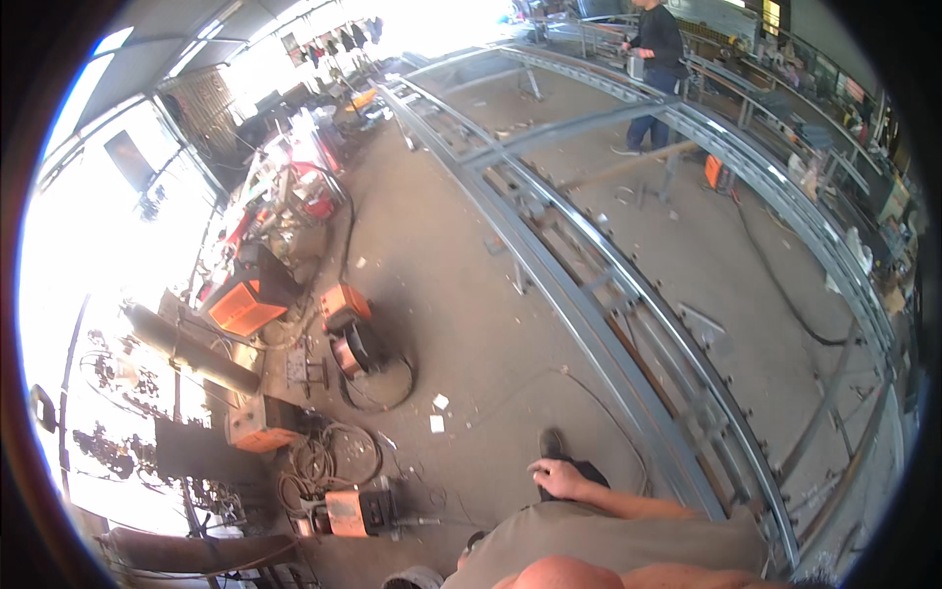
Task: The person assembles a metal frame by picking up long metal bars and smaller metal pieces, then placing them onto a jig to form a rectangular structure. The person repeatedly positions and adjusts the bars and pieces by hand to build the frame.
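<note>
My right hand (559, 478) is in front of my grey-brown shirt (608, 545), its forearm coming in from the right. The fingers are curled together; anything between them is too small to make out. Below it shows one of my dark shoes (552, 444) on the floor. At the shirt's left edge, a sliver of skin, perhaps my left hand (465, 560), shows beside a small dark shape; its fingers are hidden. Nearest to my right side runs a long grey steel frame (599, 358) of beams and cross members, raised off the floor.
Orange-and-black machines (358, 512), a wire spool (355, 350), coiled cables (329, 459) and a gas cylinder (186, 344) lie left. A person in dark clothes (655, 44) stands beyond the frame at the far right. A cable (775, 275) crosses the floor inside the frame.
</note>
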### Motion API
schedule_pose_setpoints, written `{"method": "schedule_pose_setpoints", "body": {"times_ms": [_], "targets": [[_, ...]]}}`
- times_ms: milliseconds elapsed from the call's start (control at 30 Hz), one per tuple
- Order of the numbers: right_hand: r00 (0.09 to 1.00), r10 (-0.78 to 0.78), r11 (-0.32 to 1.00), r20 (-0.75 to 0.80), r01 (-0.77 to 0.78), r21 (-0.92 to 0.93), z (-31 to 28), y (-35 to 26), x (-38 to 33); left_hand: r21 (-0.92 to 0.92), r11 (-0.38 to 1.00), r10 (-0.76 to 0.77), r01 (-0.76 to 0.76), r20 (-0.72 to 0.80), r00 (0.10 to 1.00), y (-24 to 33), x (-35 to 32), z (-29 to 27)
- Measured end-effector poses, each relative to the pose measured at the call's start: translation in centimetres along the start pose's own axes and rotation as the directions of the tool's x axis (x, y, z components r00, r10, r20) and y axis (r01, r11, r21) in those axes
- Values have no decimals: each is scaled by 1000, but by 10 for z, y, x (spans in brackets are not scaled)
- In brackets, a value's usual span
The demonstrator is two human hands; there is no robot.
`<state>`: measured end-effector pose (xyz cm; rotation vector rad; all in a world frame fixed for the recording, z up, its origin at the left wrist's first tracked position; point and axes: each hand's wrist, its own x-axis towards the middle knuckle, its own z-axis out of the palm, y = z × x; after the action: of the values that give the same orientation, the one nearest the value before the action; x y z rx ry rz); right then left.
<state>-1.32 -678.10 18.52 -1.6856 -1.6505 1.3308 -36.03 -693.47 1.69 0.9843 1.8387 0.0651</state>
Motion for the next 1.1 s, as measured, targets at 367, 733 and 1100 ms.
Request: {"method": "schedule_pose_setpoints", "body": {"times_ms": [367, 733, 1100], "targets": [[996, 78, 992, 54, -83, 95, -129, -65, 223, 95, 992, -71, 77, -64, 995, 152, 177, -84], [991, 117, 993, 69, -115, -38, -175, -147, 478, 440, 880, 157, -180, 88, 984, 244, 414, -191], [991, 127, 990, 31, -124, -72, -203, -231, 758, -685, 726, -139, 60, -61, 988, 551, 547, -460]]}}
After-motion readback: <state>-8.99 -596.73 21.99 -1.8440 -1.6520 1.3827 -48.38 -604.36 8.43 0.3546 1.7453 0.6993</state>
